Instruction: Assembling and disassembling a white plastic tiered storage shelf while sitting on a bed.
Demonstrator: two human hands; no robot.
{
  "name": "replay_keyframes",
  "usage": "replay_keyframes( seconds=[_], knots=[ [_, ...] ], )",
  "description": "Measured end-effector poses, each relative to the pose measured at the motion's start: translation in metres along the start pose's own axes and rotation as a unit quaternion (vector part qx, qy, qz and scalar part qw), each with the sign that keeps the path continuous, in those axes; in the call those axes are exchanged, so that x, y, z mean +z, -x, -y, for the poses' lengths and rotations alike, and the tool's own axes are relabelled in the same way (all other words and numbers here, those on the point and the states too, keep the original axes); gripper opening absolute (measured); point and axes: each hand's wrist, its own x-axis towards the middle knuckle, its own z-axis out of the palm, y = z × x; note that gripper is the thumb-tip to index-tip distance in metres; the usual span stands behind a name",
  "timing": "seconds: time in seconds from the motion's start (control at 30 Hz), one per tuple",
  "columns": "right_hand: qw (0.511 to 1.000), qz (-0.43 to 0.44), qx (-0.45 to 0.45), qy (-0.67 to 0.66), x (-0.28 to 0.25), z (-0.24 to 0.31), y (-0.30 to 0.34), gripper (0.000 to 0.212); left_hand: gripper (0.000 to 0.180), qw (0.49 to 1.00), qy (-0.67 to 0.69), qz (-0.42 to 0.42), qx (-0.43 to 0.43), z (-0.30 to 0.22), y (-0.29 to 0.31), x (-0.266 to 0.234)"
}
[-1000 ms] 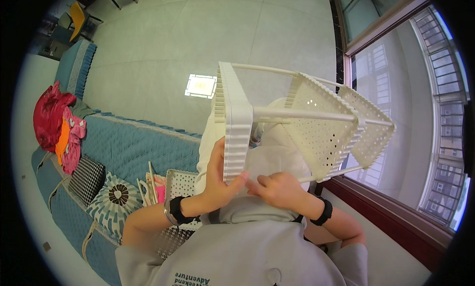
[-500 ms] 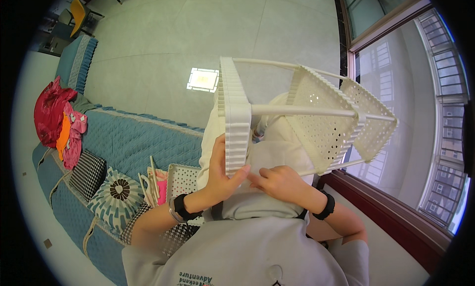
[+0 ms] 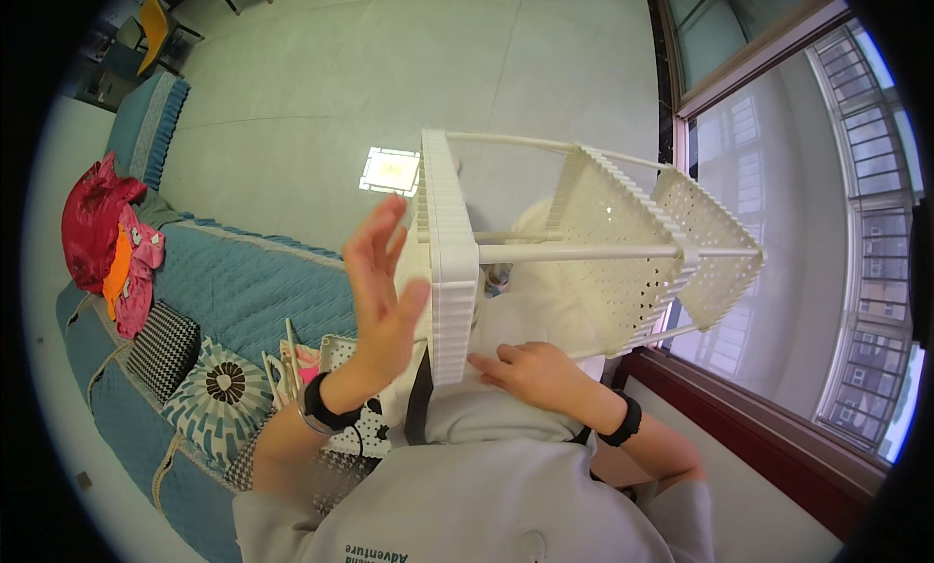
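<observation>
A white plastic shelf rack lies on its side across my lap, its perforated tiers joined by white poles. My left hand point(image 3: 375, 305) is raised beside the outer face of the leftmost tier point(image 3: 450, 281), fingers spread and holding nothing. At that tier's near corner, my right hand point(image 3: 535, 376) is closed around the end of the near white pole point(image 3: 662, 338), fingertips against the tier's edge. The pole's end is hidden by the hand. Another pole point(image 3: 584, 254) runs from the left tier to the perforated middle tier point(image 3: 623, 261); the end tier point(image 3: 715, 242) is farther right.
A blue quilted sofa point(image 3: 258, 281) on the left bears red and pink clothes point(image 3: 92, 222), a patterned cushion point(image 3: 219, 393), loose white poles point(image 3: 289, 363) and another white perforated tier point(image 3: 339, 351). A window point(image 3: 876, 261) with a dark red sill point(image 3: 730, 432) is on the right.
My left hand has let go of the left tier's near end and risen, its fingers opening. My right hand stays at the corner. The rack has shifted slightly left and down in view.
</observation>
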Motion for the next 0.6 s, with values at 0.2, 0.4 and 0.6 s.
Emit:
replay_keyframes(
  seconds=[0.2, 0.4, 0.6],
  knots=[
    [0.999, 0.031, -0.011, 0.021, -0.001, 0.002, -0.004, 0.028, 0.069, 0.973, -0.009, -0.017, -0.230, -0.019, -0.043, 0.013],
    [0.997, 0.025, 0.003, 0.071, -0.001, -0.007, -0.002, 0.024, 0.074, 0.970, -0.011, 0.027, -0.240, 0.008, -0.027, 0.010],
    [0.952, -0.273, -0.033, 0.133, -0.071, -0.006, -0.024, 0.030, 0.064, 0.953, 0.021, 0.058, -0.296, 0.008, -0.021, 0.015]
  ],
)
